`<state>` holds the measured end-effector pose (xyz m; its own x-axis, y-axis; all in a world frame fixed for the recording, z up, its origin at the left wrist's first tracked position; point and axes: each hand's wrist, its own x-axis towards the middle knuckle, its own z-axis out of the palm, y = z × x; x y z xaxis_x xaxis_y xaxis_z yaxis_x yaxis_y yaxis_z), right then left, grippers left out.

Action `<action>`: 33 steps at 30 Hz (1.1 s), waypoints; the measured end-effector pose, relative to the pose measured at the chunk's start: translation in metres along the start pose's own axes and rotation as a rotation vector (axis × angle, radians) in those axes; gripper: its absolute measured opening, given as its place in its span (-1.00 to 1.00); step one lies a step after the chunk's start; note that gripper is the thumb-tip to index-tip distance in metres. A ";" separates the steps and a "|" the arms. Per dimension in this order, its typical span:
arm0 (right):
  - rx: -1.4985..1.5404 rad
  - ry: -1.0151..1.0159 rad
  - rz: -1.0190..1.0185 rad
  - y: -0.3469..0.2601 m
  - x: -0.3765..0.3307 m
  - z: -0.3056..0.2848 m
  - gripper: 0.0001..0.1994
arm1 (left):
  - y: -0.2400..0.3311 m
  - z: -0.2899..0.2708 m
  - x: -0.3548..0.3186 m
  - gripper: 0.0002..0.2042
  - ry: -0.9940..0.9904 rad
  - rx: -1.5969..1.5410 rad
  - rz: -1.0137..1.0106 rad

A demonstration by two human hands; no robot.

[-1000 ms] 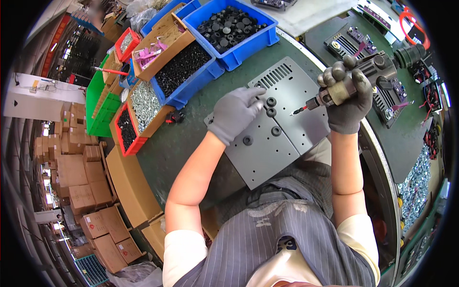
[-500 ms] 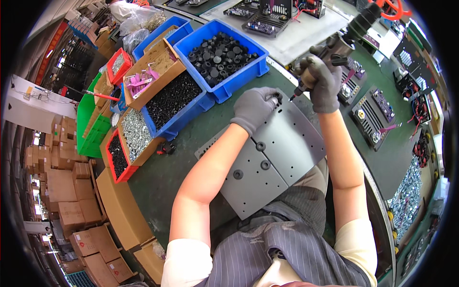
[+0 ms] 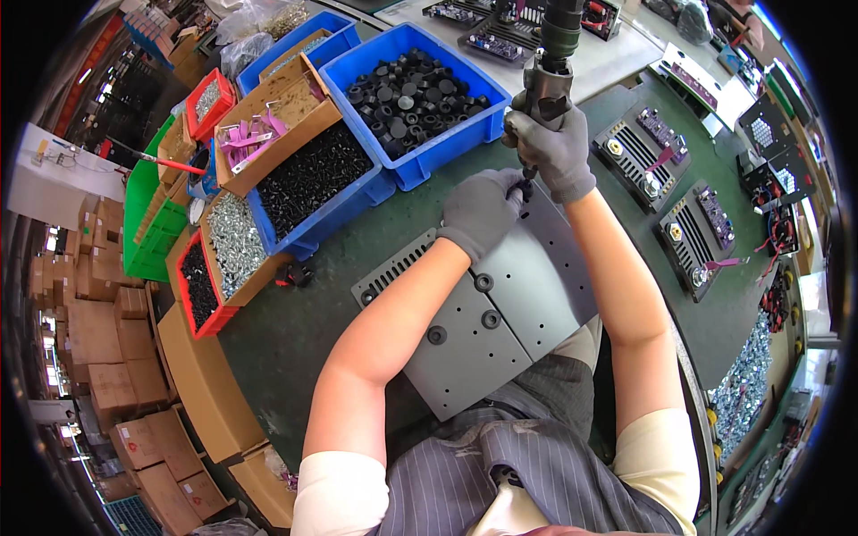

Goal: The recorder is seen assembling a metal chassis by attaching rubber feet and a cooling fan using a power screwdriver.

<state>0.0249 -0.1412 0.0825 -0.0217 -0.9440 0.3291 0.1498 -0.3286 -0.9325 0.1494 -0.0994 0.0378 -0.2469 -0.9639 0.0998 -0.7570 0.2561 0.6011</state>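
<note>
A grey sheet-metal plate [image 3: 536, 277] with small holes and a row of slots lies tilted in front of me, its near edge over my lap. Several black round rubber feet [image 3: 491, 319] sit on it. My left hand [image 3: 481, 214], in a grey glove, rests on its far part. Its fingertips pinch a small dark round part [image 3: 523, 188], mostly hidden. My gloved right hand [image 3: 556, 154] is wrapped round a power screwdriver [image 3: 547, 87]. The tool stands upright, with its tip down at my left fingertips; the exact contact is hidden.
A blue bin [image 3: 413, 107] of black rubber feet stands beyond my left hand. Nearby are a bin of black screws [image 3: 313, 179], a box of silver screws [image 3: 234, 241] and a carton of purple pieces [image 3: 255, 141]. Circuit-board assemblies [image 3: 697, 237] lie at the right.
My right hand has brought the screwdriver left and down from above the plate's far edge, turning it upright to meet my left fingertips. My left hand has barely moved.
</note>
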 end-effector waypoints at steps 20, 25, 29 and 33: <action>0.486 -0.069 -0.116 -0.064 -0.064 0.010 -0.59 | -0.035 -0.091 -0.170 -0.72 0.146 -1.627 -0.614; 0.801 -0.184 -0.135 -0.082 -0.124 0.026 -0.60 | -0.038 -0.075 -0.191 -0.71 0.199 -1.758 -0.473; 0.820 -0.212 -0.154 -0.095 -0.152 0.027 -0.61 | -0.020 -0.057 -0.207 -0.77 0.042 -1.815 -0.424; 0.857 -0.287 -0.205 -0.103 -0.168 0.026 -0.58 | 0.005 -0.046 -0.218 -0.77 -0.165 -1.878 -0.428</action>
<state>0.0393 0.0520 0.1274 0.1000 -0.7888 0.6064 0.8525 -0.2463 -0.4610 0.2271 0.1091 0.0556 -0.3812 -0.8875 -0.2589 0.7162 -0.4606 0.5243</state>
